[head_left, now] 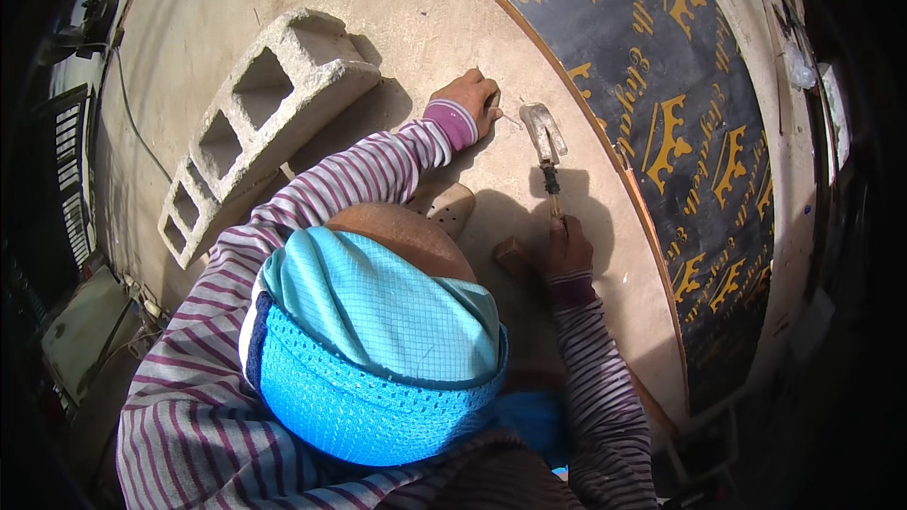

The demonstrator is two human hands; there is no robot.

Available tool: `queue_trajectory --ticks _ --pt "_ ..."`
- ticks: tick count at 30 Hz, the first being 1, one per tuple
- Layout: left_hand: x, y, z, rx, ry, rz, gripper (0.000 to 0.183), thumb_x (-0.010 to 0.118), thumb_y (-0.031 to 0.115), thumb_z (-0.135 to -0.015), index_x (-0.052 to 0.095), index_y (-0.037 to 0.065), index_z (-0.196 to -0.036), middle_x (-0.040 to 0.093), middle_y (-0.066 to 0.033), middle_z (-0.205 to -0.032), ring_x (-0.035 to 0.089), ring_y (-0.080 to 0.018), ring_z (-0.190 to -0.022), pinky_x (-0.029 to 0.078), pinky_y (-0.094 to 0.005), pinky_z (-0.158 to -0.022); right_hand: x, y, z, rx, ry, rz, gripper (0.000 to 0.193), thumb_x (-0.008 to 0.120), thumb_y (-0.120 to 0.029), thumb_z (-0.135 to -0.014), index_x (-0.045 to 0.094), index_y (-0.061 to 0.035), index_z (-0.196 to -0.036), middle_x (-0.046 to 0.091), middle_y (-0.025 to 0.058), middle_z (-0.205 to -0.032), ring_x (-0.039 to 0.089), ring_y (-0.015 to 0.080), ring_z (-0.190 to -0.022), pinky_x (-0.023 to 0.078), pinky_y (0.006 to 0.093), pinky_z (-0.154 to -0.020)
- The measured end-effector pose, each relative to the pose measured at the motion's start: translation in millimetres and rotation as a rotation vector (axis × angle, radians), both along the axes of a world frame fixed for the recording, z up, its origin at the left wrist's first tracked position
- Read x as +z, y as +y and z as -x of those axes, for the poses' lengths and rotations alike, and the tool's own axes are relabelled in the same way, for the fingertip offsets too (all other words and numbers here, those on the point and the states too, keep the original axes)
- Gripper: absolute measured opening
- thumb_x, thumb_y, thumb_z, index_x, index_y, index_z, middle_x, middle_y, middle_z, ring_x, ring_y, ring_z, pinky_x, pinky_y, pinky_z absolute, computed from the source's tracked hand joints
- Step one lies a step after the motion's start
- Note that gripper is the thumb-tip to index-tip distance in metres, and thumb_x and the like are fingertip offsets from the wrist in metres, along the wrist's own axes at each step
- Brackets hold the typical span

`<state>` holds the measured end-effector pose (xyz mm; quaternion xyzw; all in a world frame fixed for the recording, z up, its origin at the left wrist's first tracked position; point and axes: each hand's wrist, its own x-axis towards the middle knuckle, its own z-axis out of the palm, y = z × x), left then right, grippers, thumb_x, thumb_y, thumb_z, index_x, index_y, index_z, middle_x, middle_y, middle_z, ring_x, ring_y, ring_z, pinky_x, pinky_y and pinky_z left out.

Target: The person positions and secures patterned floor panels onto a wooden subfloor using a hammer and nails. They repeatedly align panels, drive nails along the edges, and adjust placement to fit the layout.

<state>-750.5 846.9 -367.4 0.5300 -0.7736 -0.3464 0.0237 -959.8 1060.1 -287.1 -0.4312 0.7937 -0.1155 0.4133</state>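
A claw hammer (543, 132) with a worn metal head and dark-wrapped neck is gripped low on its handle by my right hand (569, 246). Its head lies just right of my left hand (468, 99), which is closed with the fingers pinched together on the light brown board (416, 0). A thin pale sliver, perhaps a nail, shows by the left fingertips, but what they hold is mostly hidden. Beside my right hand lies a small reddish-brown block (513, 259). My bent knee in blue shorts (378, 387) fills the lower middle, with a beige perforated clog (444, 205) beyond it.
A grey hollow concrete block (269, 113) rests on the board left of my left arm. Along the right runs a black sheet (652, 123) with gold crown prints, bordered by a thin wooden edge (605, 132). A dark cable (137, 113) curves at far left.
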Motion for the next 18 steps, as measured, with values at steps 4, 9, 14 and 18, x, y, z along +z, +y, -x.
queue_trajectory --ticks 4,9,14,18 --pt "3 -1 -2 0.001 0.036 -0.060 0.024 0.075 0.027 -0.087 0.064 0.010 -0.098 0.058 -0.0118 -0.102 0.063 -0.0315 -0.095 0.052 -0.0401 -0.083 4 8 13 -0.136 -0.080 0.019 0.028 0.054 -0.031 -0.101 0.061 -0.0054 -0.110 0.066 0.0251 -0.083 0.065 0.0475 -0.082 0.049 0.0535 -0.068" --pt "4 -2 1 -0.005 -0.024 -0.035 0.029 0.077 0.028 -0.085 0.064 0.007 -0.101 0.058 -0.0129 -0.102 0.063 -0.0320 -0.095 0.052 -0.0402 -0.083 -3 23 13 -0.061 -0.033 0.060 0.027 0.055 -0.029 -0.101 0.061 -0.0051 -0.113 0.066 0.0261 -0.084 0.065 0.0479 -0.082 0.049 0.0520 -0.068" --pt "-1 -3 3 -0.010 -0.009 -0.050 0.029 0.077 0.027 -0.085 0.065 0.008 -0.103 0.058 -0.0132 -0.102 0.063 -0.0319 -0.095 0.052 -0.0407 -0.084 -3 27 5 -0.011 -0.082 0.006 0.027 0.054 -0.028 -0.101 0.061 -0.0041 -0.112 0.066 0.0263 -0.085 0.066 0.0472 -0.083 0.050 0.0512 -0.067" --pt "-3 -2 2 -0.018 -0.002 -0.024 0.027 0.077 0.026 -0.084 0.066 0.009 -0.102 0.058 -0.0135 -0.102 0.062 -0.0319 -0.096 0.052 -0.0406 -0.084 9 24 4 -0.051 -0.176 0.081 0.027 0.054 -0.026 -0.101 0.061 -0.0024 -0.112 0.066 0.0265 -0.085 0.066 0.0471 -0.083 0.050 0.0496 -0.068"
